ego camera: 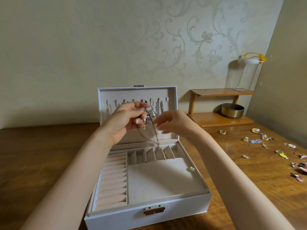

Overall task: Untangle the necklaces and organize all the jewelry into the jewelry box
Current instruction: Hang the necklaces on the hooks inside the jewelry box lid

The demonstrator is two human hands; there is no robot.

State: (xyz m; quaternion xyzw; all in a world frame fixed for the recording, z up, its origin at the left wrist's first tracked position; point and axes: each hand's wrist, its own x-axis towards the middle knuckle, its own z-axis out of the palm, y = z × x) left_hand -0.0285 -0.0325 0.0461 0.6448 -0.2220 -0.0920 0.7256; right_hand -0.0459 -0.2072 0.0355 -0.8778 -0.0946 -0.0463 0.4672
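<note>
- box (126, 218) mid bench (33, 155), lid (171, 95) upright at back
- chains (159, 105) hang inside lid
- necklace (149, 136) hangs from left hand (126, 120) over box's rear slots
- shelf (216, 120) right of lid; bowl (232, 111) on lower tier, jar (245, 75) on upper
- earrings (265, 137) scattered on bench, right of box

The fingers (159, 126) of the right hand (173, 122) were smeared by motion; whether they touched the necklace (156, 136) could not be told. The left hand (127, 120) hid part of the lid's (137, 92) hook row (116, 101). At 3 o'clock, the tabletop's (240, 171) loose jewelry (265, 138) was too small to identify, the outermost pieces cut off.
</note>
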